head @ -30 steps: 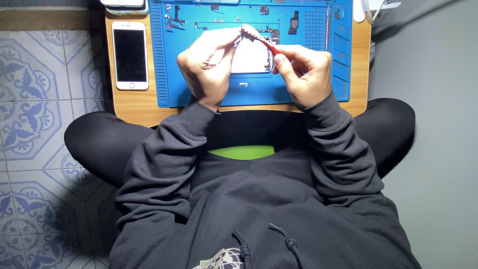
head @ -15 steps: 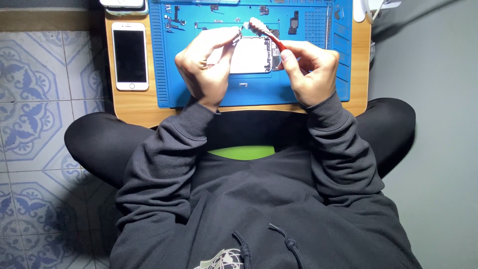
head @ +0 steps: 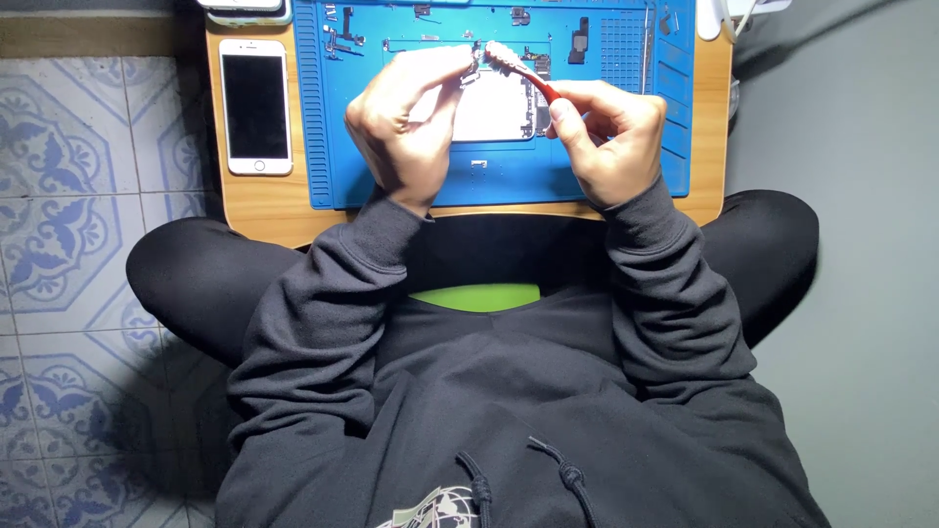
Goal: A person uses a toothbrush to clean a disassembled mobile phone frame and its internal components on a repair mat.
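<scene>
Head view looks straight down on a seated person in a dark hoodie, legs crossed under a small wooden table in the upper half of the frame. A blue mat covers most of the tabletop. At upper centre an opened phone lies flat on the mat, its pale inside facing up. The left hand rests over the phone's left edge, fingers curled and closed against it, thumb and forefinger reaching toward the top of the phone. The right hand sits just right of the phone, closed on a red-handled tool; the tool slants up and left, its tip over the phone's upper edge, close to the left fingertips. Whether the tip touches the phone cannot be told. Small dark parts lie scattered along the top of the mat. A white phone with a dark screen lies on bare wood in the upper left of the frame, well apart from both hands. Patterned floor tiles fill the left side.
</scene>
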